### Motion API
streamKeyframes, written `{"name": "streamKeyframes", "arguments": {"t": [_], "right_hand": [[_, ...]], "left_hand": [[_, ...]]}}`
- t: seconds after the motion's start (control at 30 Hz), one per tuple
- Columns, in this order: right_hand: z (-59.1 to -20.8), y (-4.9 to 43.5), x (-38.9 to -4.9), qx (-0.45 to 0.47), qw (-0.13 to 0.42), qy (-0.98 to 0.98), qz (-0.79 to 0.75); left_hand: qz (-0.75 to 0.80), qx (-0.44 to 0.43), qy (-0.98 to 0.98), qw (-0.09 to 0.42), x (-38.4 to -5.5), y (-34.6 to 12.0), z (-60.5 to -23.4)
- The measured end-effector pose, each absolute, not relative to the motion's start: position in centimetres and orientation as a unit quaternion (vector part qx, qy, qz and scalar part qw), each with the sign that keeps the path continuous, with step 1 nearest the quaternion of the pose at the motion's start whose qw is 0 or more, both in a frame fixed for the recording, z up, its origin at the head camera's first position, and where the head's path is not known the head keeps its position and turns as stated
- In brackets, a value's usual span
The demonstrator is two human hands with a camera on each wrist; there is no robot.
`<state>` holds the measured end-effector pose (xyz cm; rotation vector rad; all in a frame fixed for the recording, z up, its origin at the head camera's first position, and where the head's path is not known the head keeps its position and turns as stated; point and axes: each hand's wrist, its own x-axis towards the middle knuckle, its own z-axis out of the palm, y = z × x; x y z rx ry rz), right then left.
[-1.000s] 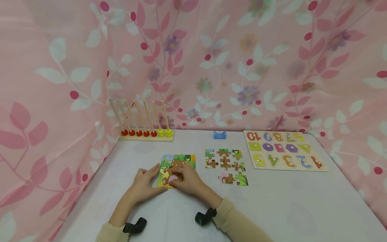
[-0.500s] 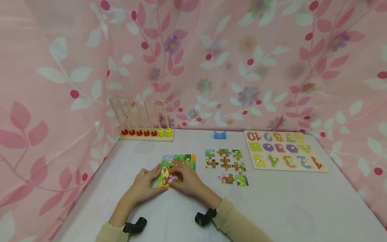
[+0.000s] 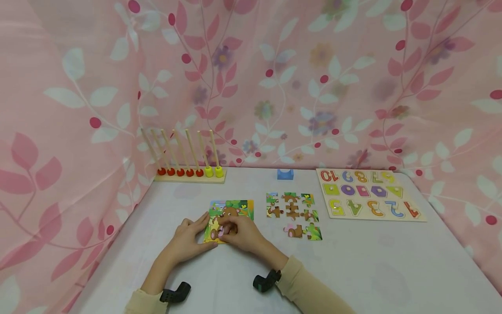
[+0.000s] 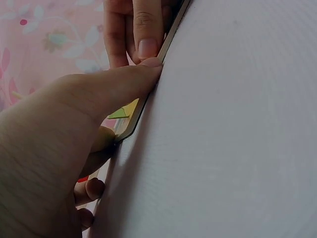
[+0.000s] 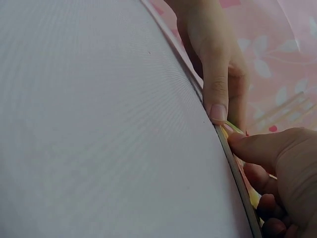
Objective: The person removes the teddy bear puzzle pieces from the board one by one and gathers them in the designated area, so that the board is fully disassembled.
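A jigsaw board with a bear picture lies on the table in the head view. My left hand holds its near left corner, thumb along the near edge and fingers at the left side. My right hand bends over the lower part of the board, thumb and fingertips pinching a small puzzle piece low on the picture; the hand mostly hides it. In the right wrist view a thin raised edge of the piece shows by the thumb. To the right lie several loose puzzle pieces in rough rows.
A wooden counting rack with red and yellow beads stands at the back left. A small blue block sits at the back middle. At the right lies a number and shape board. Pink floral cloth hangs behind the white table.
My right hand's fingertips have shifted slightly and drawn in a little over the lower part of the board. The left hand and the loose pieces have stayed put.
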<state>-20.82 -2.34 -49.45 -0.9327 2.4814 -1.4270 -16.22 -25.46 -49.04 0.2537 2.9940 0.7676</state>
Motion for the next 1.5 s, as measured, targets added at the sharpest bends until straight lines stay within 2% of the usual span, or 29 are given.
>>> {"name": "streamKeyframes", "arguments": {"t": [0.83, 1.5], "right_hand": [[-49.77, -2.78, -20.36, -0.302, 0.038, 0.805, -0.509], [-49.61, -2.77, -20.66, -0.292, 0.065, 0.805, -0.513]], "left_hand": [[0.237, 0.097, 0.966, 0.015, -16.35, -25.45, -48.93], [0.241, 0.084, 0.967, 0.025, -16.36, -25.45, -49.13]]}}
